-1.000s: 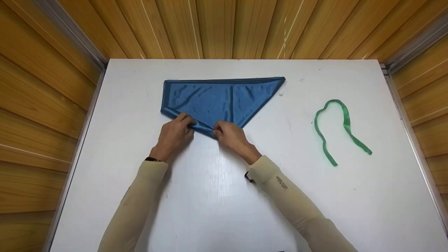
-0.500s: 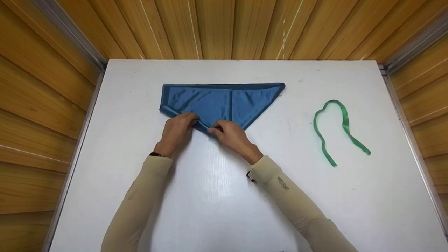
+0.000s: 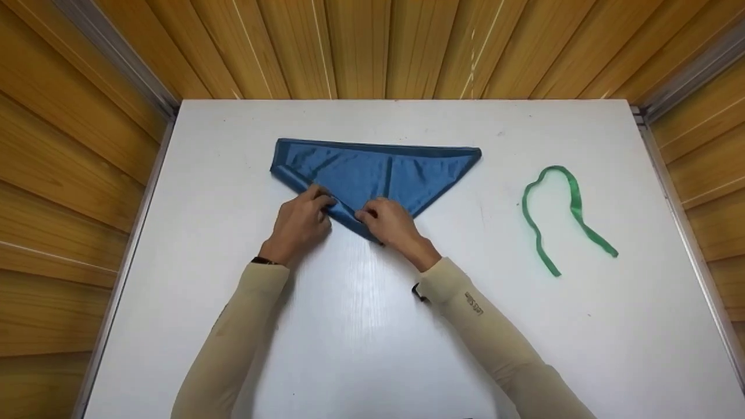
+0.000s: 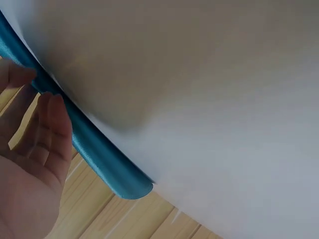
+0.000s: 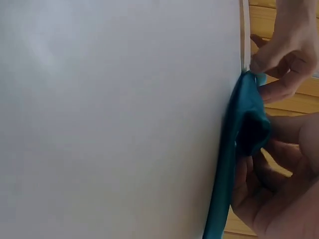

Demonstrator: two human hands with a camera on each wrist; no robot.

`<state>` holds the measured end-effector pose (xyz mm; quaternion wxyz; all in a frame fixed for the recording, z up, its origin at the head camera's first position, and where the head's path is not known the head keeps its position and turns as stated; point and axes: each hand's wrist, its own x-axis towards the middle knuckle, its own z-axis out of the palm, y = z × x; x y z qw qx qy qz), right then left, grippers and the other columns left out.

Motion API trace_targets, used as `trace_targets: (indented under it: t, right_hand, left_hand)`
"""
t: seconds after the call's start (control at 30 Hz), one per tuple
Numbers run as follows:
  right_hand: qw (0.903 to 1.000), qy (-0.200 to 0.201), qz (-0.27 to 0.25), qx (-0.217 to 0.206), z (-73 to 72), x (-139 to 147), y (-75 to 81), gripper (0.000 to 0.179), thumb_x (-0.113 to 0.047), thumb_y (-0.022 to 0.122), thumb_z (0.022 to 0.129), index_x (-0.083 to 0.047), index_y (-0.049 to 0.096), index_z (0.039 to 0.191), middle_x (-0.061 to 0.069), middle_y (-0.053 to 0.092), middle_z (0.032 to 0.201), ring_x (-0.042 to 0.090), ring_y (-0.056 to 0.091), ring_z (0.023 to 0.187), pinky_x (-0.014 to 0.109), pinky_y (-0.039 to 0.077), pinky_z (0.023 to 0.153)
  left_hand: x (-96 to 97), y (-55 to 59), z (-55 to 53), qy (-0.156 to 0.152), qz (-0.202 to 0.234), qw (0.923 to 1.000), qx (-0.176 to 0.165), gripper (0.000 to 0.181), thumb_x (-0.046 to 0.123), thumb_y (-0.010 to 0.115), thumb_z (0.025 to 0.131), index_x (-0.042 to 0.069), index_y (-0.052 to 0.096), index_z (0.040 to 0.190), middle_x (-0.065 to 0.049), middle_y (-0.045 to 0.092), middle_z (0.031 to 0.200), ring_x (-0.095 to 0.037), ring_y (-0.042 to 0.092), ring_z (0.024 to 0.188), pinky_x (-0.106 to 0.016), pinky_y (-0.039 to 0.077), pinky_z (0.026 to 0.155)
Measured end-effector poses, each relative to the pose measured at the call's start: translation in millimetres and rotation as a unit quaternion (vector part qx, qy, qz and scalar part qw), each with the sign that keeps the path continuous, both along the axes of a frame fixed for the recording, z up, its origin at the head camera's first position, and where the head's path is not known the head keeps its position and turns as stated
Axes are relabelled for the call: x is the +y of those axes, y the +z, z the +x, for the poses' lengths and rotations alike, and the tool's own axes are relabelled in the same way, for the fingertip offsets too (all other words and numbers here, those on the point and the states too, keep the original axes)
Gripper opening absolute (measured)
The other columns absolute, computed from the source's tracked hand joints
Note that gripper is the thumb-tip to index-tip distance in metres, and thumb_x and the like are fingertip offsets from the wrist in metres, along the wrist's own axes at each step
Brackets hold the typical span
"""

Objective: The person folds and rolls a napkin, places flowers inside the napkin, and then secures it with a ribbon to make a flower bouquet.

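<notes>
A shiny blue cloth (image 3: pixel 349 169), folded into a slanted shape with dark borders, lies towards the back of the white table. Its lower left edge is turned up into a loose roll, which the left wrist view shows as a smooth teal roll (image 4: pixel 104 154). My left hand (image 3: pixel 300 218) holds that roll at about its middle, fingers bent over it. Close by on the right, my right hand (image 3: pixel 396 227) pinches the edge near the lower corner. In the right wrist view the cloth (image 5: pixel 227 164) gapes in a dark fold between both hands.
A narrow green ribbon (image 3: pixel 576 209) lies in an arch on the right side of the white table (image 3: pixel 349 337). Wood-patterned panels (image 3: pixel 361 46) stand behind the table and along both sides.
The cloth has turned slightly clockwise, its right tip coming down. More of the near-left edge is rolled up. Both hands have shifted a little to the right with it.
</notes>
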<state>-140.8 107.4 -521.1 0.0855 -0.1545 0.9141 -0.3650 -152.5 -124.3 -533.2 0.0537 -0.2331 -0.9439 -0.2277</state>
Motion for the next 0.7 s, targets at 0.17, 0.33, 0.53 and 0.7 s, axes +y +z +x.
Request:
trace_targets:
  t: [0.17,0.33,0.53,0.7]
  right_hand:
    - [0.9991,0.01,-0.025,-0.034,0.4,5,0.2,0.022,-0.027,0.076,0.101,-0.005,0.077,0.108,0.006,0.073,0.098,0.02,0.067,0.087,0.038,0.054,0.078]
    - [0.9979,-0.001,-0.04,-0.052,1.2,5,-1.8,0.016,-0.016,0.069,0.104,-0.004,0.069,0.115,0.007,0.072,0.095,0.022,0.067,0.082,0.038,0.054,0.075]
    - [0.9999,0.014,0.001,-0.004,1.7,6,0.1,0.017,-0.018,0.068,0.106,-0.004,0.075,0.11,0.01,0.067,0.102,0.025,0.064,0.092,0.041,0.053,0.08]
    - [0.9998,0.014,0.014,-0.005,0.7,7,1.1,0.027,-0.03,0.078,0.1,-0.003,0.077,0.107,0.01,0.065,0.101,0.025,0.061,0.09,0.041,0.052,0.079]
  left_hand:
    - [2.9,-0.1,-2.5,0.015,0.003,0.9998,0.008,0.017,0.004,0.071,0.097,0.003,0.076,0.113,-0.012,0.072,0.113,-0.028,0.072,0.094,-0.045,0.058,0.08]
    - [8.8,0.2,-4.3,0.024,0.024,0.9994,0.007,0.013,0.006,0.07,0.097,0.003,0.068,0.109,-0.012,0.071,0.1,-0.027,0.068,0.082,-0.046,0.056,0.073]
    - [13.5,-1.2,-5.6,0.022,0.006,0.9995,0.021,0.015,0.009,0.071,0.101,0.003,0.079,0.112,-0.015,0.068,0.119,-0.03,0.07,0.099,-0.045,0.058,0.081]
    - [14.2,1.0,-5.9,0.007,-0.01,0.9999,-0.005,0.028,0.008,0.07,0.098,0.003,0.078,0.124,-0.017,0.062,0.133,-0.033,0.065,0.117,-0.047,0.055,0.093]
